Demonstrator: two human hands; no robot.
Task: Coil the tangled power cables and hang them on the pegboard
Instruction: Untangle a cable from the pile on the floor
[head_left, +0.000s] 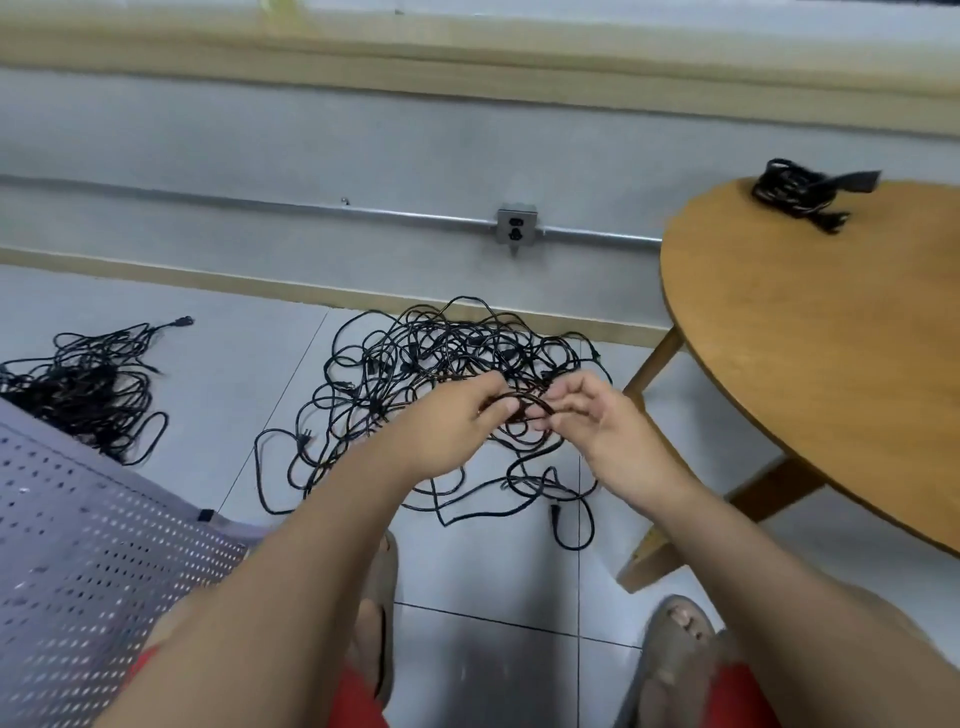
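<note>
Left hand (457, 423) and right hand (608, 431) each pinch one small black cable loop (524, 401) with curled fingers, held between them above the tangled cable pile (415, 358) on the floor.

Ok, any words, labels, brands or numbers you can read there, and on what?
No text can be read in this view.
On the wall outlet, any marking is too small to read.
On the floor plug, too blurred.
On the held power cable, no print shows.
</note>
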